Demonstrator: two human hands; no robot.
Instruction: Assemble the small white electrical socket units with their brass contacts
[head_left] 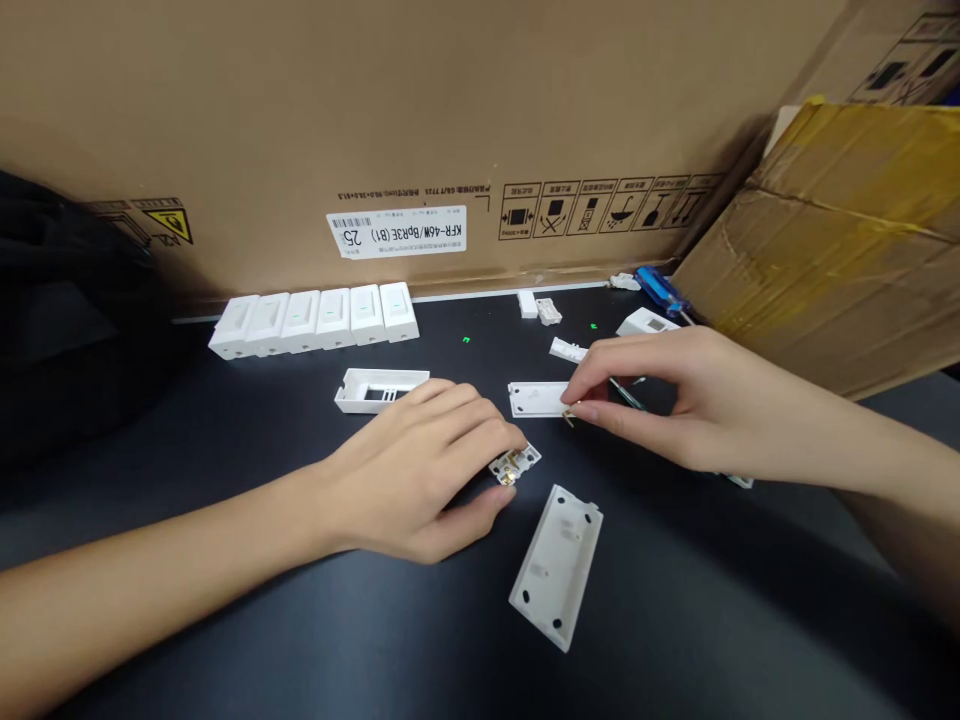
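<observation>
My left hand [427, 465] is closed around a small white switch module with brass contacts [514, 464], pinching it between thumb and fingers on the black table [300, 620]. My right hand [675, 395] pinches a tiny brass-coloured piece [568, 413] at its fingertips, right beside a flat white plate [534, 398]. A white rectangular back cover [556, 564] lies open side up just in front of my left hand. An empty white housing frame [379, 389] sits behind my left hand.
A row of several assembled white switches [315, 320] stands at the back left against a large cardboard box [450, 130]. Small white parts [538, 308] and a blue-handled screwdriver [661, 290] lie at the back right, near a taped cardboard box [847, 240]. A dark bag [67, 310] is at left.
</observation>
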